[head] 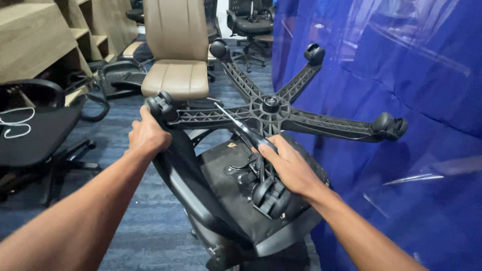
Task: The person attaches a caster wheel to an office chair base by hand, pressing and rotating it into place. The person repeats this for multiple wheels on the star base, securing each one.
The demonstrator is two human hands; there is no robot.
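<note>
At the far left, a black mesh-seat chair stands on the blue carpet floor with a white cord lying on its seat, and wooden shelving rises behind it. Next comes the left hand, its grip closed around the end of one arm of the black five-arm chair base, just below the caster at that arm's tip. Behind it stands a beige padded chair. The base belongs to an overturned black office chair, which lies near the middle with its seat underside facing up and the base tilted toward the camera. The right hand rests on that underside beside a nearer caster, its grip wrapped around the dark handle of a screwdriver whose thin metal shaft points up and left across the base. To the right, blue plastic sheeting fills the view, just behind the base's rightmost caster.
</note>
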